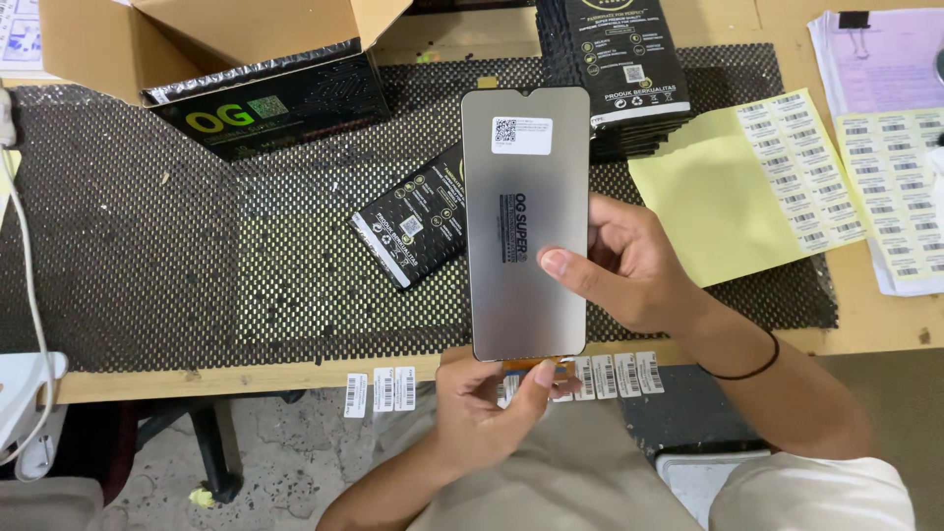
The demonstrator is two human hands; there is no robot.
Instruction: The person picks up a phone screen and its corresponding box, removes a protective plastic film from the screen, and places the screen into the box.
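A grey phone screen panel [526, 221] with a small white sticker near its top is held upright over the table edge. My right hand [629, 265] grips its right side, thumb on the front face. My left hand [487, 413] is below the panel's bottom edge, its fingers pinching the orange flex cable [539, 371] that hangs from the panel. A flat black package [413, 221] lies on the mat just left of the panel, partly hidden behind it.
A black mesh mat [147, 246] covers the wooden table. An open cardboard box [226, 59] with black packages sits back left. A stack of black packages [629, 69] stands behind the panel. Yellow label sheets [777, 177] lie right. Barcode stickers [393, 388] line the table edge.
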